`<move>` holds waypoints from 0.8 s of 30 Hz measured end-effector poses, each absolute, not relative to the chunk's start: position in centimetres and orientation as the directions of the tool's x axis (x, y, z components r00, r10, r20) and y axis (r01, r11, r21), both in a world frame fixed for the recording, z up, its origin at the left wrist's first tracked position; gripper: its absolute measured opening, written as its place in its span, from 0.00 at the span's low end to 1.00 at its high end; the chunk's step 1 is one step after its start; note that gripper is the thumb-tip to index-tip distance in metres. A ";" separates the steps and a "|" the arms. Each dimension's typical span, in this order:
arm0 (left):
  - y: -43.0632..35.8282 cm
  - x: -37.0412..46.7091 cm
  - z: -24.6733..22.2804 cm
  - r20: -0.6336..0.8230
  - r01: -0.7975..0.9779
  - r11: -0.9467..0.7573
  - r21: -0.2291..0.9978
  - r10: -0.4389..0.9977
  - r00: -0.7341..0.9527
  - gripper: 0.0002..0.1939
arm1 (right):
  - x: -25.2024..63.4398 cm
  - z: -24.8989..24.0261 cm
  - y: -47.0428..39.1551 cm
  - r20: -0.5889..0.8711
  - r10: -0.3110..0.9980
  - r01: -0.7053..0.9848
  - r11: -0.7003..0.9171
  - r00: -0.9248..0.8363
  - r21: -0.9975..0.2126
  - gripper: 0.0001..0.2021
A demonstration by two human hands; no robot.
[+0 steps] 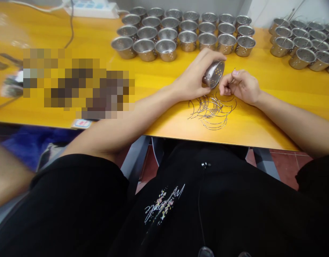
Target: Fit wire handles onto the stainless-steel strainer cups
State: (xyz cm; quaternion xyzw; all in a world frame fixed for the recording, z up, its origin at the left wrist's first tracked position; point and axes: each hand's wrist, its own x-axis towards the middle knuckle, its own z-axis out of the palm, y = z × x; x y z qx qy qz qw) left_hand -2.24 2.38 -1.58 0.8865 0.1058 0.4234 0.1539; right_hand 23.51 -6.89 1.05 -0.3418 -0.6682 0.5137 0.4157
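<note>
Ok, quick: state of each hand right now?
Left hand: holding a perforated metal cup, tilted.
Right hand: fingers curled; whether they grip anything cannot be told.

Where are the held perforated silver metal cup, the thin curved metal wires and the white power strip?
Perforated silver metal cup (214,75), head view: hole-dotted metal surface.
Thin curved metal wires (212,107), head view: middle of the tangled pile.
White power strip (96,14), head view: near long side.

Perforated metal cup, tilted
</note>
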 end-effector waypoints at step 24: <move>0.7 -2.3 -0.4 0.672 0.097 -0.926 0.366 0.335 0.660 0.46 | 23.4 1.7 -7.0 0.135 0.935 -0.077 0.116 -0.329 -0.990 0.39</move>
